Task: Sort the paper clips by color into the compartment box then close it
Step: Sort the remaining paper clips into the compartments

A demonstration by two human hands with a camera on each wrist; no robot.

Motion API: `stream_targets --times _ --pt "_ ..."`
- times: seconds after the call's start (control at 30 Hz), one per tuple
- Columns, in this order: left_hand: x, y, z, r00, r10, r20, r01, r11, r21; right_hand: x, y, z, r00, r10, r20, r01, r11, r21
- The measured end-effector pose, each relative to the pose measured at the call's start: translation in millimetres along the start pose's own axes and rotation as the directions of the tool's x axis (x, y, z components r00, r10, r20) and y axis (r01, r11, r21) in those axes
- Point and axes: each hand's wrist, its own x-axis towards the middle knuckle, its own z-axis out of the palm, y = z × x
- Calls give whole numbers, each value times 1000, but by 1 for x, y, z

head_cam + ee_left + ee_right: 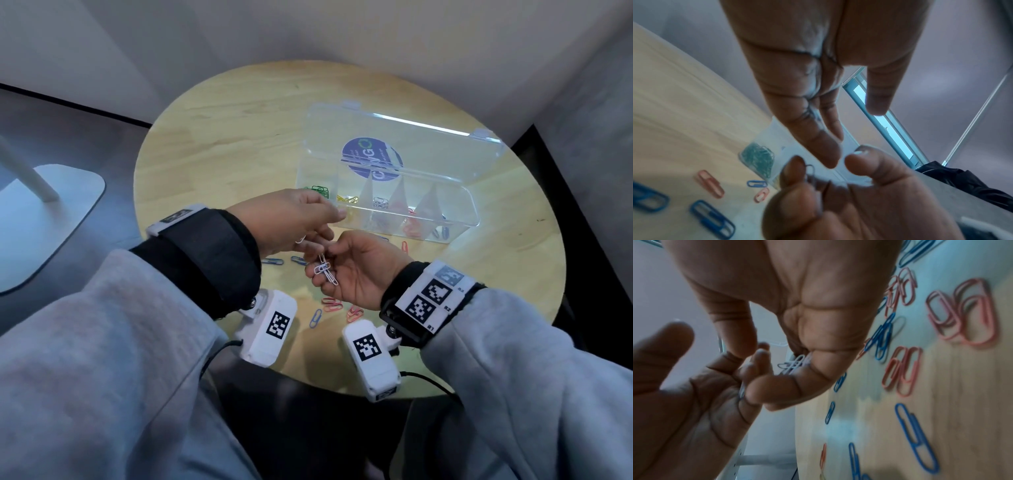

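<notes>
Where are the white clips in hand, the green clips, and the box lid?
white clips (325, 269): head view, on the linked cluster held in the right hand.
green clips (318, 190): head view, on the pile in the box's leftmost compartment.
box lid (428, 137): head view, on its clear open panel.

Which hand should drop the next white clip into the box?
Probably the left hand. It hangs right beside the open box, pinching one white clip. The right hand sits lower, cupping the remaining white clips.
</notes>
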Motion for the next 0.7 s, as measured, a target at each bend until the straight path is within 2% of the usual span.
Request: stream_targets --times 0.23,0.37,0.47,0.53,0.57,0.63,0.7 --pt "-1 1 4 999 -8 43 13 994 -106 0 -2 2 998 -57 -42 64 981 183" --pt "-2 3 3 995 -17 100 32 988 -150 0 -5 3 992 -84 -93 100 978 183" --pt "-4 11 -12 1000 9 -15 -10 997 -71 -1 -8 4 981 -87 -171 113 982 149" --pt "-9 14 -33 988 33 -148 -11 989 144 -2 -14 3 956 -125 -265 147 987 65" --pt "-12 13 -44 976 45 -212 24 950 311 -4 -20 2 939 -159 -306 175 984 28" --pt "-17 7 -65 951 26 -308 179 766 618 -9 -36 -2 888 -248 -388 243 968 -62" --pt "-24 2 -75 931 -51 -361 319 594 739 -16 -55 -6 817 -340 -466 299 940 -162"
